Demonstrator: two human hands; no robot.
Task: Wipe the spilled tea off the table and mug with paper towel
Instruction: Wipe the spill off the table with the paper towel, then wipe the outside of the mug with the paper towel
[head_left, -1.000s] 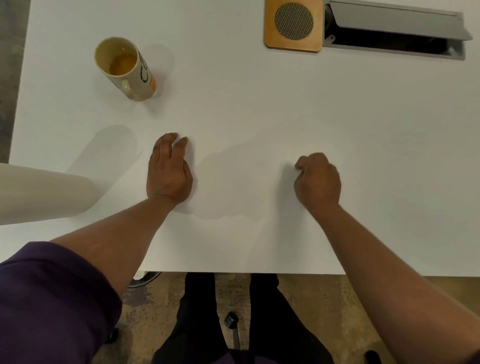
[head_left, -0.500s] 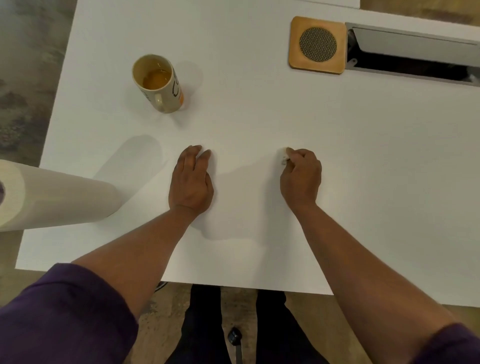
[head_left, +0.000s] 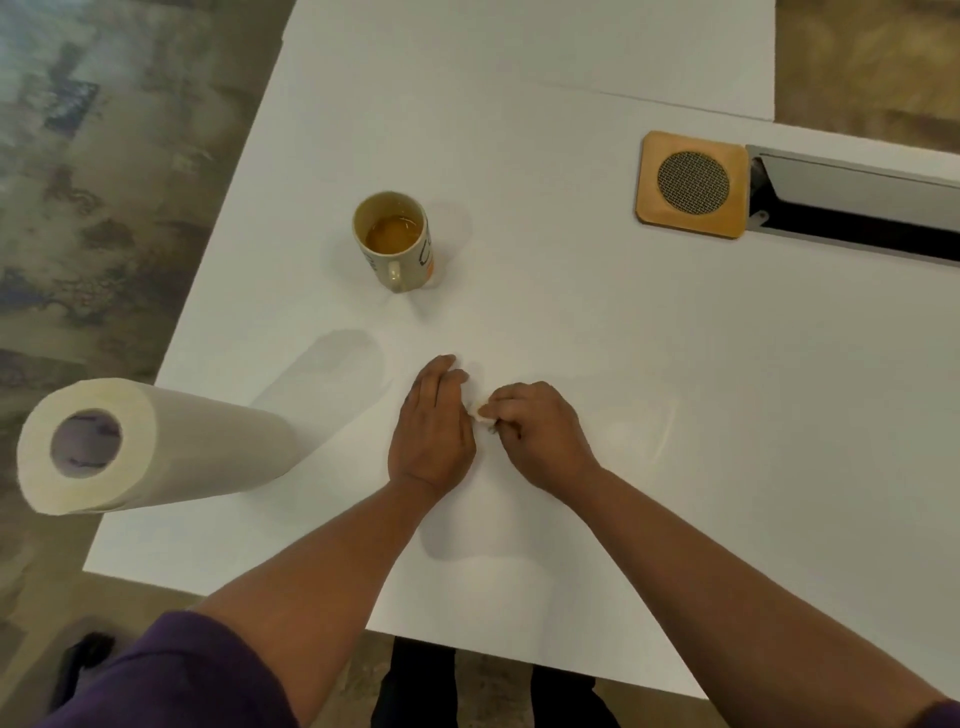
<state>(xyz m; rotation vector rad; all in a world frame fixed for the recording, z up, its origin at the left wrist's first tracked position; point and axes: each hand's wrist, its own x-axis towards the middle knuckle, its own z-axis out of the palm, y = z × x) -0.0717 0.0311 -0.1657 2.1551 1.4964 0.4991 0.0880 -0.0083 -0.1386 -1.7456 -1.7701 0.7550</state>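
Nearest, both forearms reach in over the bench (head_left: 675, 389) edge, purple sleeves at the bottom corners. Left hand (head_left: 431, 431) lies flat, fingers together, palm down on the white top. Right hand (head_left: 540, 441) has slid in from well apart half a second ago to just beside the left one — its grip is curled, pinching a small crumpled bit of paper towel (head_left: 480, 413) between thumb and fingertips, the wad almost touching the left hand. Judgement: the wipe stroke across the near patch has closed toward centre, so table wiping is underway; a faint wet sheen shows right of the hands, likely not dry yet. Paper towel roll (head_left: 150, 447) lies on its side at the left edge, long axis left-right, hollow core pointing left off the bench. Farther back the mug (head_left: 397, 244) stands upright, handle toward the camera, tea inside — well apart from both hands, not yet wiped. Wooden coaster (head_left: 691, 184) far right.
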